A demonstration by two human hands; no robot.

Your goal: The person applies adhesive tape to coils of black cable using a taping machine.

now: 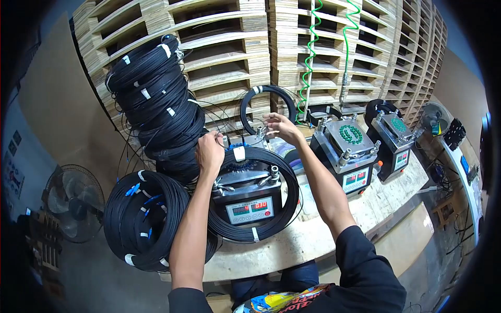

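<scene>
My left hand (210, 152) is closed in a pinch beside the back left of the nearest polishing machine (249, 193), by blue fiber connectors (237, 146). What lies between its fingertips is hidden. Farther back and to the right, my right hand (282, 128) is raised with bent fingers apart, close to thin black cable ends. I cannot make out anything held in it. A coil of black cable (293, 194) with white ties hangs around the front of this machine, whose display is lit. Behind it, another cable coil (269, 88) stands upright.
At left, a tall stack of cable coils (169, 122) rises behind more coils (117, 224) with blue connectors. Two more polishing machines (347, 148) (395, 136) stand right on the worktable (282, 255). Wooden pallets (255, 57), green air hoses (309, 52) and a fan (73, 201) surround it.
</scene>
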